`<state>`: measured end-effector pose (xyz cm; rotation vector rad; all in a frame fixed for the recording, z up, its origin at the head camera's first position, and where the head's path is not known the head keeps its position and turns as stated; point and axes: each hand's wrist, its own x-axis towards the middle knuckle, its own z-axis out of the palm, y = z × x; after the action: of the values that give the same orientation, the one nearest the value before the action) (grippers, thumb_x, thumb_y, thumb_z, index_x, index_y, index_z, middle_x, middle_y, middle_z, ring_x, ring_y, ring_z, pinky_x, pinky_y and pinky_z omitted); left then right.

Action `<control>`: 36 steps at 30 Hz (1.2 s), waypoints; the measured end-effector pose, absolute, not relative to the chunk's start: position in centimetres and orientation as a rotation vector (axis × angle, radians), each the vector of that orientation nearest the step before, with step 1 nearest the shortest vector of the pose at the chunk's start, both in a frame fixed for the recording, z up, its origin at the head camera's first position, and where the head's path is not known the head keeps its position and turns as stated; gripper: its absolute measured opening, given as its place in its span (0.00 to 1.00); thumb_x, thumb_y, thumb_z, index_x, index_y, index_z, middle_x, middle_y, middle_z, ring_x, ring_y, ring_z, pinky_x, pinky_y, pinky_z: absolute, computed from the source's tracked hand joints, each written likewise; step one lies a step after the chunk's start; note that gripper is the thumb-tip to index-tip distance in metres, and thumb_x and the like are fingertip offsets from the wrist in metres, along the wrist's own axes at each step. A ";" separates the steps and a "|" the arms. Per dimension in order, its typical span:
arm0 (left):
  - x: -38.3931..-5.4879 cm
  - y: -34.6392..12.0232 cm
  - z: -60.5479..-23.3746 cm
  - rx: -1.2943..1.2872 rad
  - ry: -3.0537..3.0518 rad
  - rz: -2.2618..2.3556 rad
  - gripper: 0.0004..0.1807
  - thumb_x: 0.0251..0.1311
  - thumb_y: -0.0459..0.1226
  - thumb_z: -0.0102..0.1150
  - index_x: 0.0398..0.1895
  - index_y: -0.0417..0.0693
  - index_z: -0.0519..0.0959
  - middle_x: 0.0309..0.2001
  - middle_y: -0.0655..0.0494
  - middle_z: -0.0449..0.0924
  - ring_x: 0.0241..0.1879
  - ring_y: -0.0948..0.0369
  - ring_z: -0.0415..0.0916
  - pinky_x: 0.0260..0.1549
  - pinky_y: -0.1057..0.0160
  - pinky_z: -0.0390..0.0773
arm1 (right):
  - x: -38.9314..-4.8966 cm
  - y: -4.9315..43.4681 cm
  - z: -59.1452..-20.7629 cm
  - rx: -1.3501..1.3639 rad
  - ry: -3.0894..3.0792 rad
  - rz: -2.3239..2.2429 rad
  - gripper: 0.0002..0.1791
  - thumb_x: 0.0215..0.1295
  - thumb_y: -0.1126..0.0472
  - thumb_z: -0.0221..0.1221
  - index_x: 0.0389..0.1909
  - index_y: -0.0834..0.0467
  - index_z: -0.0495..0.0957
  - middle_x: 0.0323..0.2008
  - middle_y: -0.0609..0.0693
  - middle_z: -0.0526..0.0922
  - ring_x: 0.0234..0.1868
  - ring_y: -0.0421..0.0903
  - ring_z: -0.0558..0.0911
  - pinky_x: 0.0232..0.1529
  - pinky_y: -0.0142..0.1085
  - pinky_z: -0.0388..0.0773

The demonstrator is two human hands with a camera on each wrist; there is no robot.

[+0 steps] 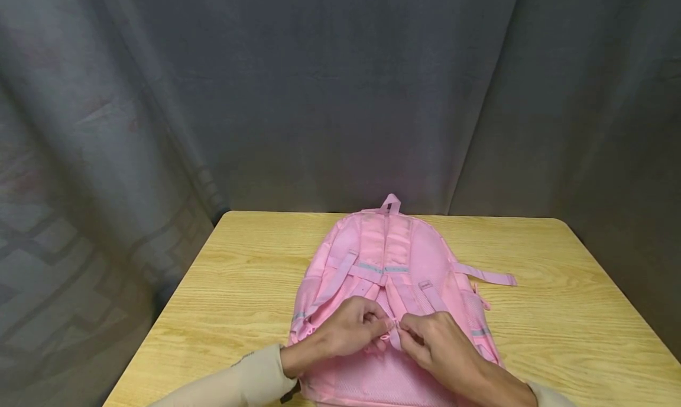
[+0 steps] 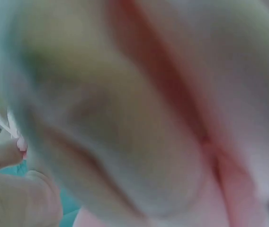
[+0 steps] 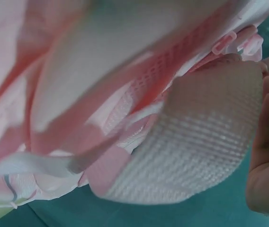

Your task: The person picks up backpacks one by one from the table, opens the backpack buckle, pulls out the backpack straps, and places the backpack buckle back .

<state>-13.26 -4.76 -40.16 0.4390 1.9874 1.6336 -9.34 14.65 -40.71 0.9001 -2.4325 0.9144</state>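
Note:
A pink backpack (image 1: 372,377) lies on the table with its shoulder straps (image 1: 383,238) facing up. Over its lower middle, my left hand (image 1: 353,327) and right hand (image 1: 438,345) meet, fingertips close together. Both pinch a thin pink webbing strap (image 1: 395,339) between thumb and fingers. What exactly sits between the fingertips is too small to tell. A broad loop of webbing (image 3: 196,137) fills the right wrist view, beside the fingers, with small pink plastic pieces (image 3: 224,43) behind it. Blurred pink fabric covers most of the left wrist view, where part of a hand (image 2: 18,189) shows at lower left.
A loose strap end (image 1: 486,275) sticks out to the backpack's right on the wooden table (image 1: 245,277). The carrying loop (image 1: 391,201) points to the far edge. Grey curtains (image 1: 330,99) hang behind and at both sides.

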 end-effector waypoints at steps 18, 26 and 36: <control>-13.4 -5.3 -40.2 0.482 1.980 1.634 0.09 0.68 0.33 0.58 0.34 0.34 0.82 0.25 0.40 0.83 0.29 0.36 0.83 0.24 0.55 0.85 | -9.8 14.7 -40.0 0.837 -2.394 0.847 0.12 0.52 0.69 0.67 0.24 0.47 0.79 0.17 0.30 0.79 0.22 0.18 0.71 0.21 0.16 0.69; -13.4 -5.5 -40.2 0.563 2.038 1.586 0.07 0.66 0.32 0.59 0.31 0.39 0.81 0.24 0.46 0.83 0.26 0.48 0.84 0.27 0.55 0.86 | -10.4 15.7 -39.7 0.683 -2.484 0.585 0.12 0.49 0.62 0.72 0.36 0.49 0.84 0.30 0.36 0.87 0.30 0.30 0.84 0.27 0.28 0.77; -13.4 -5.6 -40.3 0.617 1.999 1.566 0.05 0.67 0.31 0.58 0.33 0.38 0.81 0.24 0.53 0.82 0.24 0.62 0.81 0.29 0.61 0.86 | -11.5 16.9 -40.7 1.012 -2.687 1.167 0.11 0.63 0.68 0.64 0.41 0.49 0.83 0.39 0.38 0.85 0.43 0.35 0.83 0.44 0.36 0.84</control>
<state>-13.40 -5.57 -40.30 0.6169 1.9991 1.5662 -11.45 16.93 -40.65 1.0123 -2.6868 1.1675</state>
